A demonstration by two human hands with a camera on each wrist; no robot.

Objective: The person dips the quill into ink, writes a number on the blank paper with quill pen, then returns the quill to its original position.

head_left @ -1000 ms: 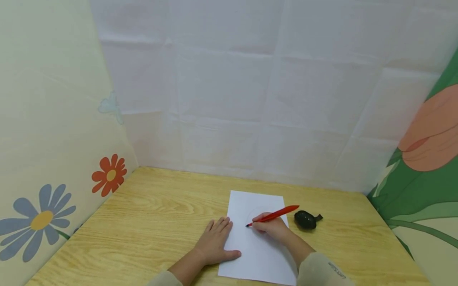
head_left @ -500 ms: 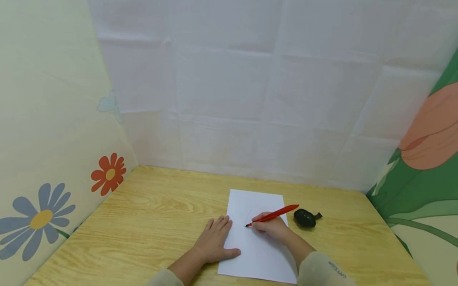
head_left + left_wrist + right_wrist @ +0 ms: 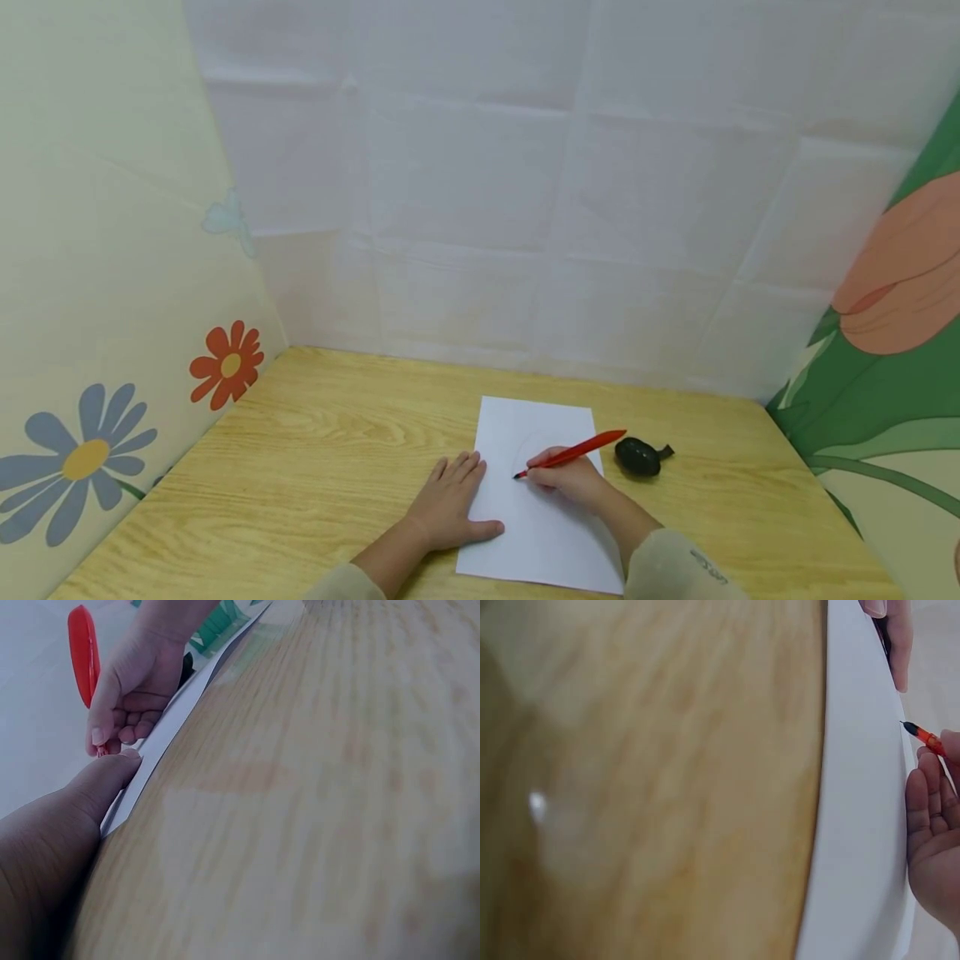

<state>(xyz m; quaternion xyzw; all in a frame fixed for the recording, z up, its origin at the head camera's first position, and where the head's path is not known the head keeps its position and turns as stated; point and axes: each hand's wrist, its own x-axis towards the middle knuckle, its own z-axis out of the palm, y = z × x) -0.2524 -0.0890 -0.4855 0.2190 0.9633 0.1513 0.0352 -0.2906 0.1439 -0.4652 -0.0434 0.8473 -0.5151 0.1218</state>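
A sheet of white paper (image 3: 540,550) lies on the wooden table, with a faint curved line on its upper half. The right hand (image 3: 573,482) pinches a red pen (image 3: 581,447) whose wide end looks like a feather. Its black tip meets the paper, also visible in the right wrist view, where the pen (image 3: 930,740) slants in from the right. Flat on the sheet's left edge rests the left hand (image 3: 446,508), fingers straight and thumb spread across the paper. The left wrist view shows its thumb near the right hand (image 3: 139,682).
To the right of the paper sits a glossy black oval object (image 3: 637,457) with a short tab; its kind is unclear. Behind the table (image 3: 337,433) hangs a creased white cloth (image 3: 465,183). Flower-printed sheets (image 3: 112,275) flank both sides.
The pen tip has slid very slightly down the paper, along with the right hand. The left hand stays in place on the sheet. The head view has shifted a little.
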